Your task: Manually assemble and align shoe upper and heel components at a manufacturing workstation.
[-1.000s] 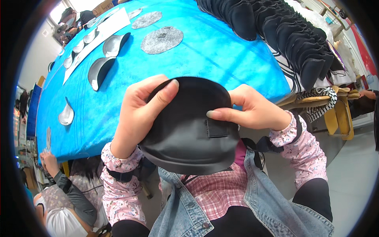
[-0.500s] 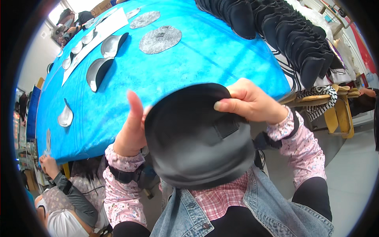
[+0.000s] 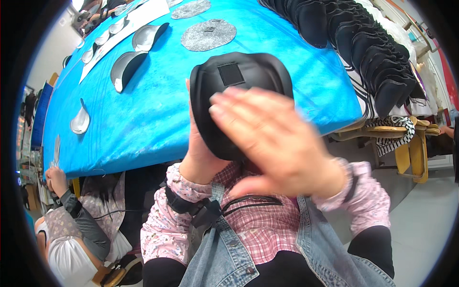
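In front of my chest is a black moulded pad [image 3: 210, 115], curved like a shallow shell, with a small square patch near its far edge. My left hand [image 3: 203, 155] holds it from its left side and underneath; most of those fingers are hidden behind the pad. Across its domed surface lies my right hand [image 3: 279, 148], palm down, fingers stretched out and thumb apart. That hand is blurred by motion, and whether it presses on the pad or hovers just over it I cannot tell.
A blue-covered table [image 3: 158, 115] spans the far side. On it lie curved grey-and-black pieces [image 3: 128, 69], flat grey discs [image 3: 209, 35] and a white strip [image 3: 119, 36]. Rows of stacked black pads [image 3: 363, 52] fill the right. A co-worker's hand [image 3: 56, 179] is at the left edge.
The pad has turned, its domed side and patch now facing up, and moved slightly away from me. My right hand has let go of its edge and swung across its surface.
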Action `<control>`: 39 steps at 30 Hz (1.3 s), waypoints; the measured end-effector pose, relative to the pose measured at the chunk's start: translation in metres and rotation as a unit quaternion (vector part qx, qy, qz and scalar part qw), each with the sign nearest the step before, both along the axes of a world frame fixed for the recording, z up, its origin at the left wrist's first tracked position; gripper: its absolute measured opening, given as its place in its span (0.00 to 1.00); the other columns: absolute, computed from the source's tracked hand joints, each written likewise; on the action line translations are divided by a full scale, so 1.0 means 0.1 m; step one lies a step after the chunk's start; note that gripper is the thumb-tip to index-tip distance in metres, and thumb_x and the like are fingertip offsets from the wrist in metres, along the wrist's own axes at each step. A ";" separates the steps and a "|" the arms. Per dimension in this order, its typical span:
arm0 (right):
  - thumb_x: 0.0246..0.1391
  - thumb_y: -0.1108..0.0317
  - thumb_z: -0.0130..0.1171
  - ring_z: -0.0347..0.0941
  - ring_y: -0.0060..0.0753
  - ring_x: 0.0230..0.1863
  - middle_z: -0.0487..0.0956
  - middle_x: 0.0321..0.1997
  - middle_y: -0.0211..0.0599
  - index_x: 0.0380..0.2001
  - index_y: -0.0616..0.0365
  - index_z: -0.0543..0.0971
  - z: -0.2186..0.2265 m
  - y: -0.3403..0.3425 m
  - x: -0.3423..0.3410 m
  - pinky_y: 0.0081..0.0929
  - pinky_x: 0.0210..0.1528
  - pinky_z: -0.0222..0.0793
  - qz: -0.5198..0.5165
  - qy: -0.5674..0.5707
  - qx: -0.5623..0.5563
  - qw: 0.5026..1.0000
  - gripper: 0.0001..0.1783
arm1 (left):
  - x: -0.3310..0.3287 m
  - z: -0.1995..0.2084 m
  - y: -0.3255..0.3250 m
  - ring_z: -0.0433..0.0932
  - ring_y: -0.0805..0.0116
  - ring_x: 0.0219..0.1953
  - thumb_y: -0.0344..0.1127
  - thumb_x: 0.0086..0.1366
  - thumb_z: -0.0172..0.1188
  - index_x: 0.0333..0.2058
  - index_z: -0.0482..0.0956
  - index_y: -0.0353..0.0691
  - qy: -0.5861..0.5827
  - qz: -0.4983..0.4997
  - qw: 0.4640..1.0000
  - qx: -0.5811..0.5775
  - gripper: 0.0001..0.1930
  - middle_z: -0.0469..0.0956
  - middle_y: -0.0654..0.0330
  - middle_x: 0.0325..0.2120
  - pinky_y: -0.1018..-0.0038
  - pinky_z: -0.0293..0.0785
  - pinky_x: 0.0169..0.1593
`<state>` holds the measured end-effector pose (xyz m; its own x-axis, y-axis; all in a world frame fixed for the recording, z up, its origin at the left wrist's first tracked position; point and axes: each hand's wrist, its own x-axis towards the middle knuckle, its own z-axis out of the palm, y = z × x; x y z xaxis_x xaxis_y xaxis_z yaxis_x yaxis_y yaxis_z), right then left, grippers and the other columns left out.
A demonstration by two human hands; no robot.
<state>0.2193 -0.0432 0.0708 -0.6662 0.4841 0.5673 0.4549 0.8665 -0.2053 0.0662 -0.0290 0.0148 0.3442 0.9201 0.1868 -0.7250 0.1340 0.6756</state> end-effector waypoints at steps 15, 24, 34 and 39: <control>0.52 0.41 0.47 0.54 0.39 0.68 0.62 0.64 0.48 0.60 0.68 0.59 -0.36 -0.22 -0.10 0.35 0.69 0.42 -0.145 -0.028 0.019 0.989 0.44 | -0.09 -0.09 0.10 0.66 0.61 0.57 0.64 0.66 0.36 0.59 0.61 0.48 -0.222 0.077 0.971 -0.052 0.32 0.66 0.58 0.56 0.64 0.62 0.60; 0.47 0.34 0.50 0.51 0.51 0.68 0.56 0.65 0.59 0.62 0.74 0.50 -0.41 -0.10 -0.30 0.41 0.68 0.43 0.023 0.134 -0.079 0.988 0.56 | -0.13 -0.21 0.06 0.69 0.67 0.51 0.64 0.65 0.38 0.56 0.64 0.49 -0.202 -0.028 0.979 -0.008 0.30 0.70 0.62 0.50 0.69 0.65 0.57; 0.47 0.36 0.51 0.50 0.51 0.68 0.56 0.65 0.56 0.61 0.72 0.55 -0.64 -0.27 -0.35 0.41 0.67 0.44 0.056 0.135 -0.117 0.982 0.52 | -0.35 -0.02 0.20 0.66 0.59 0.58 0.62 0.67 0.35 0.60 0.60 0.46 -0.262 0.020 0.964 -0.027 0.32 0.65 0.56 0.57 0.60 0.64 0.60; 0.53 0.62 0.58 0.70 0.45 0.51 0.73 0.52 0.45 0.53 0.63 0.68 -0.64 0.05 0.28 0.35 0.53 0.64 -0.082 0.183 -0.028 0.979 0.26 | -0.44 -0.23 0.19 0.58 0.56 0.63 0.47 0.70 0.41 0.62 0.54 0.41 -0.140 0.070 0.980 0.123 0.27 0.57 0.57 0.62 0.59 0.54 0.65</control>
<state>0.2474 -0.0383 0.0068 -0.3346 0.6046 0.7229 0.4736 0.7710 -0.4257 0.0223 -0.0098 -0.0084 0.1220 0.8696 0.4785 -0.8862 -0.1216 0.4470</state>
